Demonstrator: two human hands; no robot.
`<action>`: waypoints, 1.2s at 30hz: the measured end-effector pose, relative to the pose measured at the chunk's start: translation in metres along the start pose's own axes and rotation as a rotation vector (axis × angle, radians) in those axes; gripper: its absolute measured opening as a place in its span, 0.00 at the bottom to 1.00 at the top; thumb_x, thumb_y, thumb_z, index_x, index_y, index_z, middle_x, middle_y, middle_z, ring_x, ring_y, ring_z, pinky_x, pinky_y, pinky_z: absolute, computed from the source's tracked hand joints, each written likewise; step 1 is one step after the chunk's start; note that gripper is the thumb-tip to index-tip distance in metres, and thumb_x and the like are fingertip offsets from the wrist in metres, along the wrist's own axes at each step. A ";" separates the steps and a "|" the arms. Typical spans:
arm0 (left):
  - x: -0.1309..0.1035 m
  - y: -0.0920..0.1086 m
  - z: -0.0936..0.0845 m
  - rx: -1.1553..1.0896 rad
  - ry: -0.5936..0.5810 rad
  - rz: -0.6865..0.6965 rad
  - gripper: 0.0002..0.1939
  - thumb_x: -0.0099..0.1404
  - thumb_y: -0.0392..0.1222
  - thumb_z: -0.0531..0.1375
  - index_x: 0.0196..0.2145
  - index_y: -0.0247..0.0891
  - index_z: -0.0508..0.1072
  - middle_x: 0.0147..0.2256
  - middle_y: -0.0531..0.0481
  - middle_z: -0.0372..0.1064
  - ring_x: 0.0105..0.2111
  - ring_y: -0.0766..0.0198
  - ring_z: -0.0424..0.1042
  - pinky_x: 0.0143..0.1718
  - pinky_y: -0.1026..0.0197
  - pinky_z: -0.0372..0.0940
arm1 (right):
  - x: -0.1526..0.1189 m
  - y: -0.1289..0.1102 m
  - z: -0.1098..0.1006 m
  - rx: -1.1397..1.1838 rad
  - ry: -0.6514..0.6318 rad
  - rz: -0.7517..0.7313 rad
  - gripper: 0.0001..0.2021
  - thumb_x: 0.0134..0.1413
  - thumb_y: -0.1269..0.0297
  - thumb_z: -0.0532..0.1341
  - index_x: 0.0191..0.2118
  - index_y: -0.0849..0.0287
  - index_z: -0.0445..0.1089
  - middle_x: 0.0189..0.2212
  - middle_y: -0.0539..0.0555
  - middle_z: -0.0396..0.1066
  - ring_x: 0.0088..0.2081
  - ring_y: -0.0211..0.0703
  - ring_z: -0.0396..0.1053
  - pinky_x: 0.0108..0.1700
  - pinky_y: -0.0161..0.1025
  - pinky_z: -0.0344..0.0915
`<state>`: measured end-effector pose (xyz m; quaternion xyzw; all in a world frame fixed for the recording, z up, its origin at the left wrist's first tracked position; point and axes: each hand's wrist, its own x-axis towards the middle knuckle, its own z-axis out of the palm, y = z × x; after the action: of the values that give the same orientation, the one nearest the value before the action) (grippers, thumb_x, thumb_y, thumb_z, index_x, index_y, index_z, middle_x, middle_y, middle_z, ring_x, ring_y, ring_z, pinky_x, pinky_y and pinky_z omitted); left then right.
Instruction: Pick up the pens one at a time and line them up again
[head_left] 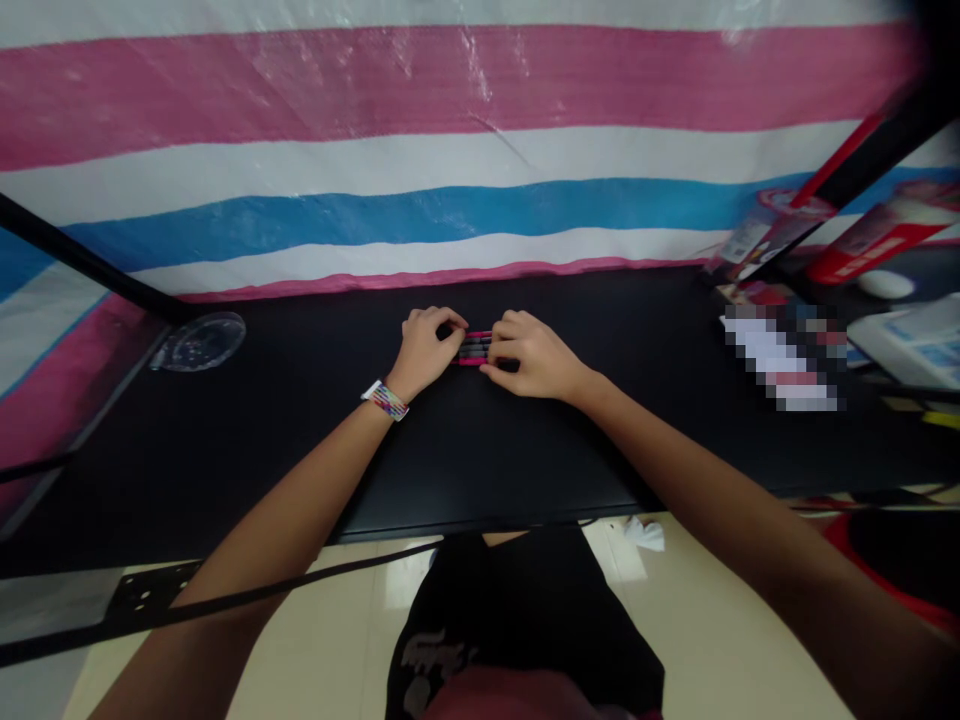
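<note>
Several slim pink and black sticks, perhaps pens, (pixel 474 348) lie side by side on the black table (pixel 480 450). Their left ends are between the curled fingers of my left hand (pixel 431 345), which has a woven multicoloured band on its wrist. From the other side, my right hand (pixel 534 355) closes its thumb and fingers round their right ends. Both hands rest low at the table surface, and only the middle of the sticks shows in the gap between them.
A clear plastic dish (pixel 202 342) sits at the table's left. On the right are a clear cup (pixel 772 235), a red and white cup (pixel 877 240), a white round object (pixel 886 285) and a white packet (pixel 915 340). A striped sheet (pixel 450 90) hangs behind.
</note>
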<state>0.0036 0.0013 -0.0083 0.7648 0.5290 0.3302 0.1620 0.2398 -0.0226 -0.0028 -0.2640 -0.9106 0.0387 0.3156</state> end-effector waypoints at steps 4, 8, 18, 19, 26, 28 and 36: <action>-0.001 0.003 -0.001 0.002 -0.003 -0.010 0.07 0.69 0.36 0.63 0.40 0.45 0.82 0.43 0.49 0.83 0.50 0.47 0.75 0.60 0.40 0.64 | 0.000 -0.002 0.003 -0.020 -0.014 0.006 0.09 0.68 0.59 0.69 0.36 0.57 0.78 0.37 0.57 0.73 0.41 0.54 0.65 0.47 0.51 0.61; -0.002 0.005 -0.002 0.014 -0.012 -0.023 0.07 0.70 0.36 0.63 0.40 0.45 0.82 0.43 0.48 0.83 0.50 0.47 0.75 0.60 0.40 0.64 | 0.001 -0.003 0.001 0.028 -0.038 0.025 0.08 0.67 0.58 0.71 0.37 0.55 0.80 0.39 0.57 0.74 0.43 0.54 0.65 0.49 0.52 0.61; -0.002 0.007 -0.004 -0.045 0.067 0.068 0.07 0.72 0.36 0.62 0.39 0.45 0.80 0.44 0.49 0.83 0.50 0.49 0.76 0.59 0.43 0.64 | 0.001 -0.003 -0.005 0.101 -0.117 0.008 0.08 0.62 0.71 0.68 0.44 0.54 0.83 0.40 0.57 0.80 0.45 0.56 0.68 0.52 0.53 0.64; -0.003 0.008 -0.005 -0.054 0.078 0.091 0.07 0.73 0.37 0.62 0.39 0.45 0.80 0.44 0.49 0.84 0.50 0.49 0.76 0.58 0.43 0.64 | 0.001 -0.002 -0.005 0.115 -0.117 0.010 0.10 0.62 0.72 0.67 0.44 0.54 0.84 0.40 0.57 0.80 0.45 0.56 0.68 0.52 0.53 0.65; -0.006 0.015 -0.007 -0.063 0.073 0.157 0.08 0.76 0.41 0.61 0.38 0.46 0.80 0.42 0.50 0.83 0.50 0.48 0.76 0.59 0.43 0.63 | 0.002 -0.002 -0.006 0.150 -0.130 0.033 0.10 0.63 0.70 0.66 0.47 0.54 0.84 0.41 0.57 0.81 0.44 0.54 0.69 0.52 0.52 0.67; -0.007 0.016 -0.008 -0.069 0.076 0.163 0.09 0.76 0.42 0.61 0.38 0.46 0.80 0.41 0.50 0.83 0.50 0.49 0.76 0.58 0.43 0.63 | 0.002 -0.003 -0.007 0.172 -0.129 0.036 0.10 0.61 0.71 0.66 0.45 0.54 0.83 0.39 0.55 0.81 0.42 0.53 0.69 0.51 0.51 0.67; -0.009 0.021 -0.009 -0.101 0.046 0.277 0.11 0.77 0.49 0.63 0.38 0.45 0.81 0.40 0.49 0.83 0.47 0.50 0.77 0.57 0.44 0.66 | 0.003 0.002 -0.005 0.391 0.172 0.211 0.09 0.64 0.65 0.66 0.47 0.54 0.84 0.39 0.54 0.78 0.38 0.46 0.76 0.44 0.45 0.73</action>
<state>0.0099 -0.0162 0.0076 0.8137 0.4047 0.3928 0.1411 0.2419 -0.0201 0.0022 -0.2939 -0.8229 0.2242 0.4315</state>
